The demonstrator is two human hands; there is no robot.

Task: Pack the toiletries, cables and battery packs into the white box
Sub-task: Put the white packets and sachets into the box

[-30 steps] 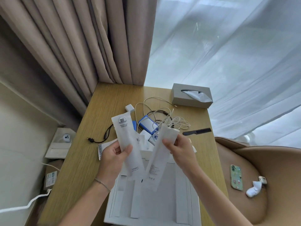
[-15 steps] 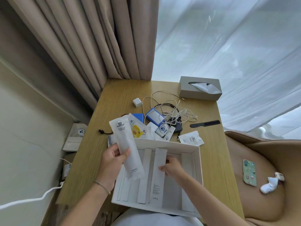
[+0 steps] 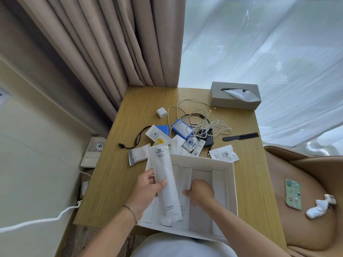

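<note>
Curtains hang behind the wooden tabletop [image 3: 246,173]. Her left hand [image 3: 148,188] grips one long dental-kit sachet [image 3: 165,184] above the white box [image 3: 230,190]; her right hand [image 3: 199,191], fingers curled, presses a second sachet [image 3: 183,175] down inside. Best laid flat alongside. Beyond both hands: two blue battery packs [image 3: 181,127], tangled cables [image 3: 204,121].
</note>
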